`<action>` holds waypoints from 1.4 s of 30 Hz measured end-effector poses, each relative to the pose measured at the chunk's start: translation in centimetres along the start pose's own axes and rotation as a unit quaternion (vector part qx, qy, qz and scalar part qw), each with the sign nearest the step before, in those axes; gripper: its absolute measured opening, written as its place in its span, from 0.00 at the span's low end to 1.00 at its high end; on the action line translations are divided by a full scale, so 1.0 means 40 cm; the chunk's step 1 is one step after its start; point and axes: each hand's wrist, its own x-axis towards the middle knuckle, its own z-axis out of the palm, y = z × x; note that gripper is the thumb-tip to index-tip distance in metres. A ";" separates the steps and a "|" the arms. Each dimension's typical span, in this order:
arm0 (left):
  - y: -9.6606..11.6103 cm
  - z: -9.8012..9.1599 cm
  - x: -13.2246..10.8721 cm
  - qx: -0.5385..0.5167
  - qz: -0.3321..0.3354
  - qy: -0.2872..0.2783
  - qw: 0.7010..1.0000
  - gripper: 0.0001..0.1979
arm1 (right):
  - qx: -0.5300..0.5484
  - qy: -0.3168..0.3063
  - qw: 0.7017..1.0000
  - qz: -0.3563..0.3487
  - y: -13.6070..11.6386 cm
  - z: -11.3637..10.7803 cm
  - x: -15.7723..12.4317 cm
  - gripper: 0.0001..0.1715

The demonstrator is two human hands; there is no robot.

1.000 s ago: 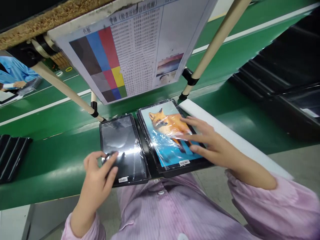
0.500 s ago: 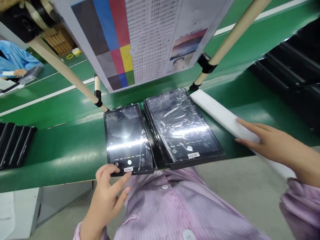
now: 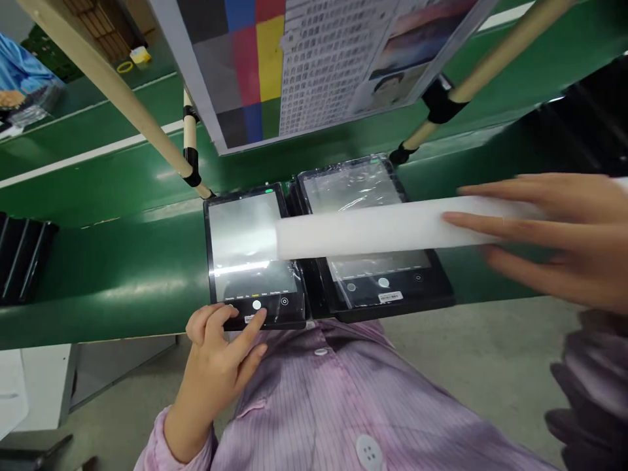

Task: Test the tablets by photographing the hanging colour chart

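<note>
White foam strip [image 3: 373, 227]: right hand [image 3: 554, 235] fingers clamped on it, above both tablets.
Left tablet [image 3: 250, 255]: left hand [image 3: 220, 360] fingertip touching; sticker print unreadable, probably a barcode.

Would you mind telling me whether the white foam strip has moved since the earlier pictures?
Yes. The white foam strip, held by the right hand, has swung leftward from beside the right tablet to lie across both screens.

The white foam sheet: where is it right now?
In the head view, the white foam sheet lies across both tablets, held at its right end by the right hand.
</note>
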 end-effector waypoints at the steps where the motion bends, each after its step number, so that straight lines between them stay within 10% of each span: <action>1: 0.000 0.001 0.000 0.005 -0.005 -0.001 1.000 0.17 | 0.006 0.007 0.999 -0.053 -0.004 0.020 0.037 0.18; 5: 0.002 0.002 0.000 0.015 -0.019 0.023 0.999 0.16 | 0.022 -0.008 0.990 -0.142 0.023 0.074 0.112 0.19; 14: 0.020 -0.028 0.017 0.017 0.003 0.062 0.998 0.18 | 0.068 -0.041 0.995 -0.058 0.022 0.053 0.083 0.20; 21: 0.096 -0.013 0.157 -0.061 0.139 0.009 0.988 0.14 | 0.055 -0.027 0.997 -0.057 0.000 0.059 0.098 0.20; 32: 0.228 0.065 0.329 -0.054 0.206 -0.037 0.976 0.16 | 0.031 0.016 0.988 0.151 0.131 -0.050 -0.146 0.16; 42: 0.249 0.071 0.348 -0.043 0.210 -0.086 0.973 0.16 | 0.062 0.048 0.968 0.238 0.094 -0.073 -0.153 0.16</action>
